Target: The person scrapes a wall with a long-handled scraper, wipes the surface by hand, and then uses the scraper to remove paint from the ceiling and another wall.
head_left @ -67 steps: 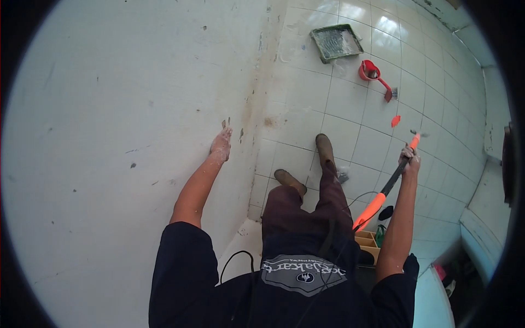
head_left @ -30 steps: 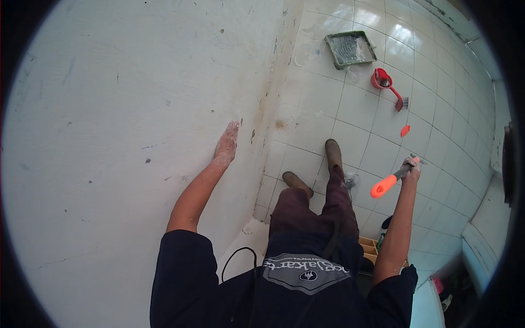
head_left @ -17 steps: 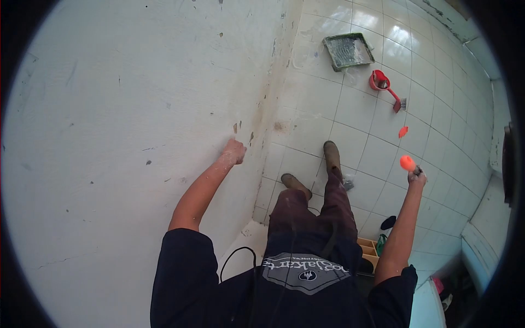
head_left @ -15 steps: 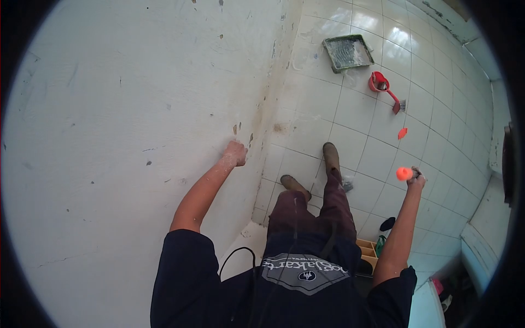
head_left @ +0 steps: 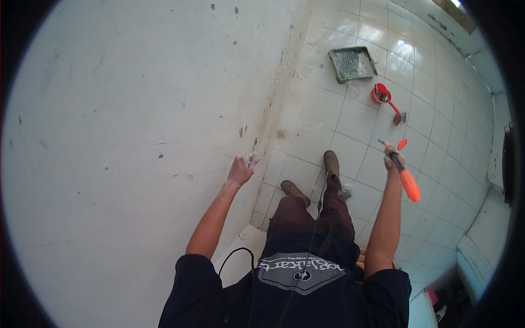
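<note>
My left hand (head_left: 243, 168) is closed, its fingers bent and dusted white, close beside the lower part of the pale wall (head_left: 136, 126). What it holds, if anything, is too small to make out. My right hand (head_left: 394, 157) is wrapped round a tool (head_left: 409, 186) with a dark shaft and an orange end pointing down toward my arm. A thin grey tip of the tool sticks out on the other side of the fist. Chipped spots mark the wall above my left hand.
On the tiled floor (head_left: 311, 139) lie a green-edged paint tray (head_left: 353, 64) and a red dipper (head_left: 381, 94) with a brush (head_left: 400, 117) by its handle. An orange piece (head_left: 402, 144) is just beyond my right hand. My boots (head_left: 331, 163) stand near the wall's foot.
My right hand has moved left and up, and the tool has turned so its orange end faces down. My left hand has shifted slightly right and down, its fingers in a different pose.
</note>
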The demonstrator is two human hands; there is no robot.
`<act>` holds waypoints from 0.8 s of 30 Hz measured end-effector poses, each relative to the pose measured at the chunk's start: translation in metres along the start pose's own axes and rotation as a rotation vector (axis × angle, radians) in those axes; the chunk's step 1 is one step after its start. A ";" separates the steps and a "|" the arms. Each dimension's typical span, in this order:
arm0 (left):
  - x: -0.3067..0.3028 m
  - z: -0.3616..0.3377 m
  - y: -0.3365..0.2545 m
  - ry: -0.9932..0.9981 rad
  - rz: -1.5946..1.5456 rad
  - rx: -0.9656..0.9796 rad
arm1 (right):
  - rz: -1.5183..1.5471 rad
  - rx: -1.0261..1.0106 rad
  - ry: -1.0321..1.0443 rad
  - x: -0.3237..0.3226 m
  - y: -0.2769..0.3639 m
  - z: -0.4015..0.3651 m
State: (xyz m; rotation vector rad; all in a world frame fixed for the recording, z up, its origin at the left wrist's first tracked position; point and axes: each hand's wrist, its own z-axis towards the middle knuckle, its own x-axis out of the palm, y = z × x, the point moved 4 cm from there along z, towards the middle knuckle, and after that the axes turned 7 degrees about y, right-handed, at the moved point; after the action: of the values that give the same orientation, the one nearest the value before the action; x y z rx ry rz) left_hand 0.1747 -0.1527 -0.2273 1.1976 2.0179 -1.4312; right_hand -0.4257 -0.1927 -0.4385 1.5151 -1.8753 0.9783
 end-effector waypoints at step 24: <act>-0.142 -0.289 -0.234 -1.129 -0.624 0.612 | -0.835 0.372 -0.055 0.148 -0.591 -0.176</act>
State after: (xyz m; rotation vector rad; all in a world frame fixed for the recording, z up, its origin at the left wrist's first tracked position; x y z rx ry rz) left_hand 0.1084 0.0229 0.1242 -0.2520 1.1471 -2.3506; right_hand 0.1093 -0.2017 -0.0977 2.2703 -0.9153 0.8841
